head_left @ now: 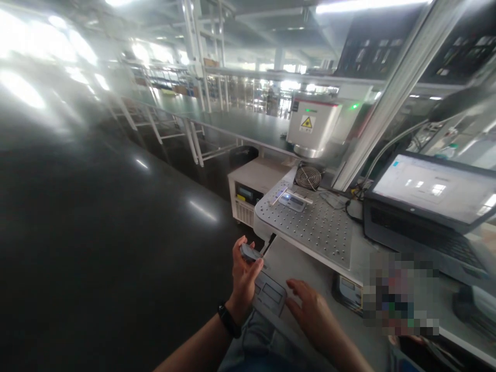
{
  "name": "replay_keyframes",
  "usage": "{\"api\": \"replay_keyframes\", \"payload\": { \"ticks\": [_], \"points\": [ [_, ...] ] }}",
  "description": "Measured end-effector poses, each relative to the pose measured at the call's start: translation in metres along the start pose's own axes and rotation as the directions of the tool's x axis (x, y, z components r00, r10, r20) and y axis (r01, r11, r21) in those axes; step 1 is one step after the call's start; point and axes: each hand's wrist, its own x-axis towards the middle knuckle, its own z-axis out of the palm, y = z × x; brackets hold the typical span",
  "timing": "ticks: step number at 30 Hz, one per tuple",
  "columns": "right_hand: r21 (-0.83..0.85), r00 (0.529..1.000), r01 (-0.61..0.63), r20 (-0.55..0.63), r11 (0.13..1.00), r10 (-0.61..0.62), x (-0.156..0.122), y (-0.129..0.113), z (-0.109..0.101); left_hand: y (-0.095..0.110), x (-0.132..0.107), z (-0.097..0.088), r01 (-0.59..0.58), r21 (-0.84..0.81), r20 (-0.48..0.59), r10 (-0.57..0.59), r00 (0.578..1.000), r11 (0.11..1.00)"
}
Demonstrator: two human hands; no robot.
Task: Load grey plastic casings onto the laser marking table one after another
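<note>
My left hand [244, 274] is raised and holds a small dark grey disc-shaped object [250, 252] between its fingers and thumb. A black wristband [229, 320] circles that wrist. My right hand [308, 315] is open, its fingers spread and holding nothing, next to a flat grey tray with rectangular recesses [269, 293]. Ahead, a perforated metal plate [313, 235] carries a small device with a lit display [292, 202] and a thin metal bar.
A laser-marking head with a yellow warning label [311, 124] stands above the plate, beside a round fan guard [308, 176]. An open laptop [428, 206] sits to the right. A white cabinet [248, 188] stands left of the plate, with dark floor beyond. A pixelated patch [401, 294] covers part of the bench.
</note>
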Motion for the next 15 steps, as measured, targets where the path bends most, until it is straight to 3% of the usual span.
{"api": "replay_keyframes", "payload": {
  "ticks": [4, 10, 15],
  "points": [
    [0.051, 0.997, 0.043, -0.068, 0.998, -0.039, -0.017, 0.022, -0.003, -0.001, 0.002, -0.001, 0.021, 0.02, 0.001, -0.021, 1.0, 1.0],
    [0.132, 0.97, 0.038, -0.245, 0.991, -0.004, -0.025, 0.056, 0.003, -0.001, 0.005, 0.0, 0.012, 0.06, -0.047, -0.009, 0.999, 0.998],
    [0.142, 0.976, 0.068, -0.215, 0.987, -0.037, -0.022, 0.079, 0.019, -0.002, 0.008, -0.001, 0.005, 0.091, -0.075, 0.002, 0.997, 0.996]
  ]
}}
